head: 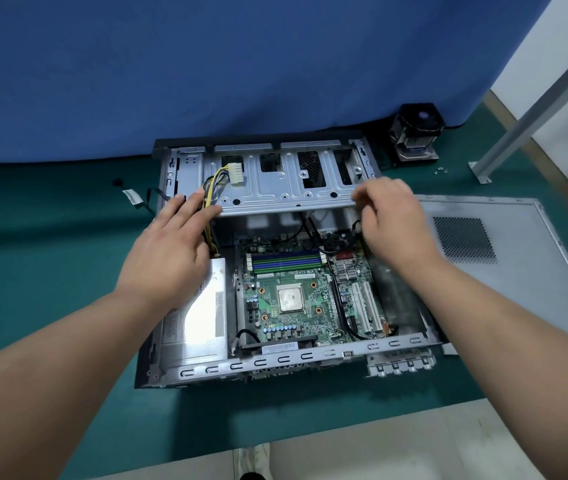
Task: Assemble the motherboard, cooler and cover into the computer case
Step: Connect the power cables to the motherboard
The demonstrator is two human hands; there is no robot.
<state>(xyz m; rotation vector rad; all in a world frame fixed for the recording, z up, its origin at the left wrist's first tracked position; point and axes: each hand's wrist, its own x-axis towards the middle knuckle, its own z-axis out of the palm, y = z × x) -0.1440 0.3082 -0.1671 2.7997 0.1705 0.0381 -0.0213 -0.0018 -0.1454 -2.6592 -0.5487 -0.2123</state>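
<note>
We reach into the open grey steel computer case (275, 362), which lies flat on the green mat (33, 271), and take it as our landmark. Our left hand (168, 247) lies with its fingers nearly straight and spread, the fingertips (211, 212) touching the left end of the tilted silver sheet-metal drive cage (275, 188) at the case's far side, next to the bundle of yellow and black power cables (211, 188). Our right hand (393, 216) has its fingers curled down over the cage's right end; we cannot tell how firmly it grips the edge.

Inside the case, the green motherboard (296, 299) sits flat on the floor of the case, its square silver processor (290, 298) bare in the middle, blue and green memory slots beyond it. The silver power supply box (202, 317) sits in the case's left part, partly under our left wrist.

The black-fanned cooler with a metal heatsink (416, 136) stands outside the case, beyond its far right corner. The flat grey metal cover with a perforated vent (504, 271) lies on the mat just right of the case.
</note>
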